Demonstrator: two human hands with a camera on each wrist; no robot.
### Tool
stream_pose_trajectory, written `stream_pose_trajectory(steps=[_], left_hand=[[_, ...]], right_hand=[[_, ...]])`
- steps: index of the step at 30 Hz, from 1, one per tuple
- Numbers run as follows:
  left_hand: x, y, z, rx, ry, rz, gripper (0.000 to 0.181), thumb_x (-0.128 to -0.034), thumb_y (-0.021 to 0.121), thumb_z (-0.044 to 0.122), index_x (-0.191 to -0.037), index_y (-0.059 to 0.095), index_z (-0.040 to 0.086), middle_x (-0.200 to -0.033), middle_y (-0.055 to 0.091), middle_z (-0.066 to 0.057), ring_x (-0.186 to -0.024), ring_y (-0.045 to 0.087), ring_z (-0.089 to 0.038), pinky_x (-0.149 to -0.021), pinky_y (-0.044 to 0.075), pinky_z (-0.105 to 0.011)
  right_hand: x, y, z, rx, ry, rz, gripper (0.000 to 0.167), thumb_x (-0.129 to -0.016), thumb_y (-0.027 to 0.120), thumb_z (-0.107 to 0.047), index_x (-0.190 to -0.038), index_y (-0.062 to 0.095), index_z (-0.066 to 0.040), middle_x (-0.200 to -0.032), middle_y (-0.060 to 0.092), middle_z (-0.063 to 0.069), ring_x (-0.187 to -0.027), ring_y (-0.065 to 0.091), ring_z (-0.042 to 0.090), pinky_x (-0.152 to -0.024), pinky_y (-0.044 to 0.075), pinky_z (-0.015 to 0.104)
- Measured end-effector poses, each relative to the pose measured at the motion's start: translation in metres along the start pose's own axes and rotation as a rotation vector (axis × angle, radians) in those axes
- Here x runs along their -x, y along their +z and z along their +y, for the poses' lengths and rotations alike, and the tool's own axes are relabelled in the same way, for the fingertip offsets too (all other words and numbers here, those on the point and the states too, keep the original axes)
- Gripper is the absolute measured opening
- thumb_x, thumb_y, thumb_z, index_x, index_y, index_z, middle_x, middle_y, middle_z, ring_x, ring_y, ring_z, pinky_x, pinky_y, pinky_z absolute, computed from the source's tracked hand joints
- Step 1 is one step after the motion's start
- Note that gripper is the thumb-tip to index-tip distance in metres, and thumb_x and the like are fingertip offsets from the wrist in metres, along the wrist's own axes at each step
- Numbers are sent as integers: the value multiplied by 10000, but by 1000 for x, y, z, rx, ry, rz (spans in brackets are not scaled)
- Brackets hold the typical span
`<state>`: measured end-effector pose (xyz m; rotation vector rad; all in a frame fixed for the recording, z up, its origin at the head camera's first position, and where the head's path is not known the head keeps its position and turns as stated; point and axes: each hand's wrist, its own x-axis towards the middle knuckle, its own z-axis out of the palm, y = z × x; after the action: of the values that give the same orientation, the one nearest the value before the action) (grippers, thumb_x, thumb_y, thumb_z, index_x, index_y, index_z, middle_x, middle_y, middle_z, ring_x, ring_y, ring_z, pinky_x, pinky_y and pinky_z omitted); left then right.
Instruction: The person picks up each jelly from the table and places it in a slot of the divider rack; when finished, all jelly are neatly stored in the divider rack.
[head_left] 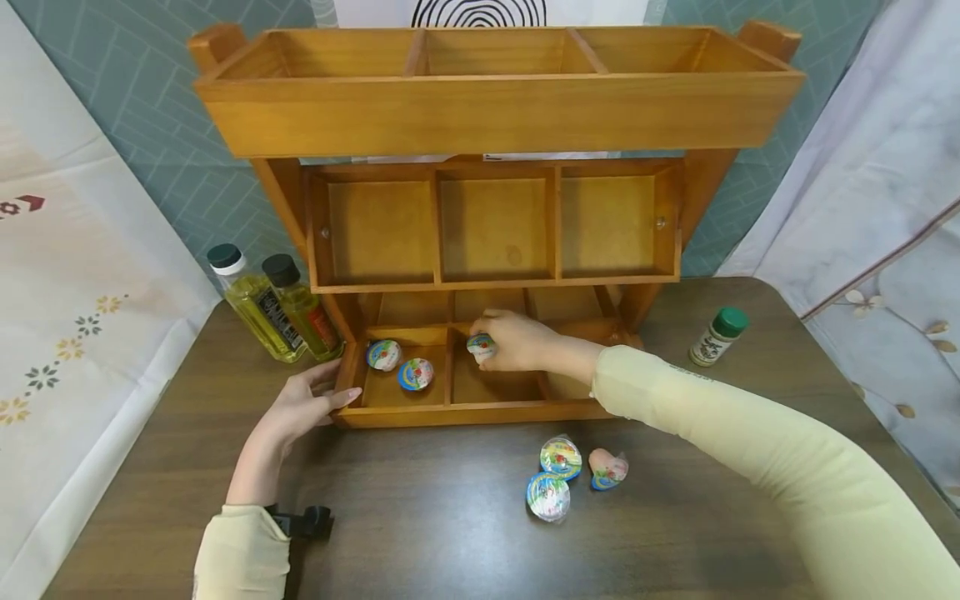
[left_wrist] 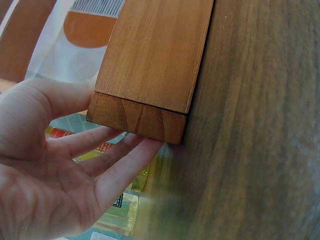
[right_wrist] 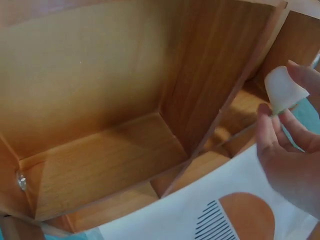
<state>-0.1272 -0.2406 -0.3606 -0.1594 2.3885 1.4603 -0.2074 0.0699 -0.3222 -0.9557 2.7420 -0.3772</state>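
Observation:
My right hand (head_left: 517, 340) pinches a small jelly cup (head_left: 481, 347) over the middle compartment of the wooden rack's bottom tier (head_left: 480, 414). In the right wrist view, thumb and fingertips hold the cup's whitish body (right_wrist: 284, 90). At the bottom tier's left front corner, my left hand (head_left: 303, 404) grips the wood, thumb on one side and fingers on the other; the left wrist view shows this corner (left_wrist: 137, 117) close up. Two jelly cups, one (head_left: 384, 355) behind the other (head_left: 416, 374), lie in the bottom left compartment.
Three more jelly cups, one yellow-lidded (head_left: 561, 458), one paler (head_left: 548, 497) and one tipped over (head_left: 608, 469), lie on the table before the rack. Two oil bottles (head_left: 262, 308) stand left; a green-capped shaker (head_left: 717, 337) stands right. The upper tiers (head_left: 495, 117) overhang the bottom one.

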Motion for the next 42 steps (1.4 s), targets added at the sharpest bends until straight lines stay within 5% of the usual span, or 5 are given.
stream_pose_trajectory(steps=[7,18,30,42], left_hand=[[-1,0,1,9,1,0,767,-892,642,292,-1477,226,23,-1483,277,-237,-1240,440,-378,-829,504,-397],[-2,0,2,22,23,-10,749,-901,631,255,-1473,220,2,-1503,236,-226,-1258,419,-381,-844,501,-409],[-1,0,1,8,22,2,738,-902,629,260,-1471,234,8,-1496,256,-223,-1244,434,-364,-803,506,-370],[-1,-1,-2,13,4,0,752,-897,635,281,-1477,231,27,-1471,297,-241,-1233,448,-382,-833,501,-404]], right_hand=[[-6,11,-5,213,27,-13,503,-779,741,-324,-1206,581,-112,-1105,570,29,-854,573,148,-724,503,311],[-11,19,-11,290,-22,72,441,-789,744,-238,-1159,578,-67,-1068,573,56,-837,599,165,-702,520,323],[-11,35,-17,410,-5,137,512,-806,715,-318,-1196,566,-22,-1030,621,83,-776,641,201,-625,529,315],[-13,35,-20,308,16,84,682,-820,707,-396,-1335,459,-25,-1204,564,129,-950,631,225,-713,539,300]])
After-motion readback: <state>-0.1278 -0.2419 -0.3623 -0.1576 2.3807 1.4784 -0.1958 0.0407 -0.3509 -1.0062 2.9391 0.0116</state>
